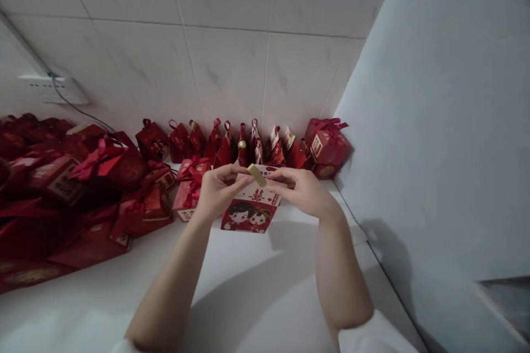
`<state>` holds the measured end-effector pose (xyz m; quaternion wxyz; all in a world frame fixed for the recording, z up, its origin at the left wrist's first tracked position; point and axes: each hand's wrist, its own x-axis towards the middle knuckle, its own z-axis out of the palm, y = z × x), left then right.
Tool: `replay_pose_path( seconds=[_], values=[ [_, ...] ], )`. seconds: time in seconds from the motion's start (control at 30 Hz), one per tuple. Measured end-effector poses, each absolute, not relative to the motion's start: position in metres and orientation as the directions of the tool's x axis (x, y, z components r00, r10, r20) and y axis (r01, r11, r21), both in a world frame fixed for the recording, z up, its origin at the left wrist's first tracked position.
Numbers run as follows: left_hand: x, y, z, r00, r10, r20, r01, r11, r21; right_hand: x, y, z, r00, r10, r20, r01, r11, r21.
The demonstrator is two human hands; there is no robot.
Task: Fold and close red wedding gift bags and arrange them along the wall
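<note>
A red and white gift box with two cartoon figures and a red Chinese character on its front is held in front of me, over the white surface. Its top narrows to a gold-coloured tab or strap. My left hand pinches the left side of the box's top edge, thumb at the front. On the opposite side my right hand grips the top edge the same way, fingertips close to the gold strap. Both hands' far fingers are partly hidden behind the box.
Red gift boxes with ribbon loops stand in a row along the tiled wall. A stack of ribboned boxes fills the right corner. Many more red boxes crowd the left of the white tabletop. A power strip with a cable hangs on the wall.
</note>
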<state>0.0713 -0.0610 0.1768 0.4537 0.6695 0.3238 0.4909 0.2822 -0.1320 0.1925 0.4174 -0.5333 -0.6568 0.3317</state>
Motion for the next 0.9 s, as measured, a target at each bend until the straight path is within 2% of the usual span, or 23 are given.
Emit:
replay_pose_path(
  seconds=[0.17, 0.23, 0.3, 0.47, 0.6, 0.73, 0.9],
  values=[
    [0.067, -0.061, 0.176, 0.299, 0.949, 0.105, -0.296, -0.012, 0.955, 0.270, -0.127, 0.192, -0.126, 0.975, 0.182, 0.195, 0.205, -0.959],
    [0.065, -0.059, 0.176, 0.354, 0.935, 0.020, -0.323, 0.102, 0.941, 0.267, -0.125, 0.190, -0.126, 0.975, 0.184, 0.141, 0.202, -0.969],
    [0.064, -0.057, 0.176, 0.426, 0.904, -0.031, -0.286, 0.167, 0.943, 0.265, -0.124, 0.188, -0.086, 0.979, 0.182, 0.162, 0.194, -0.967],
    [0.061, -0.060, 0.177, 0.543, 0.840, -0.023, -0.104, 0.094, 0.990, 0.260, -0.123, 0.184, 0.040, 0.979, 0.199, 0.313, 0.177, -0.933],
    [0.062, -0.063, 0.180, 0.536, 0.844, -0.016, -0.068, 0.063, 0.996, 0.253, -0.124, 0.184, 0.049, 0.970, 0.238, 0.362, 0.205, -0.910],
    [0.064, -0.063, 0.178, 0.472, 0.880, -0.050, -0.068, 0.093, 0.993, 0.248, -0.123, 0.186, 0.003, 0.932, 0.363, 0.354, 0.339, -0.872],
    [0.056, -0.061, 0.180, 0.498, 0.864, -0.079, 0.003, 0.089, 0.996, 0.246, -0.123, 0.189, -0.149, 0.846, 0.513, 0.362, 0.529, -0.767]
  ],
)
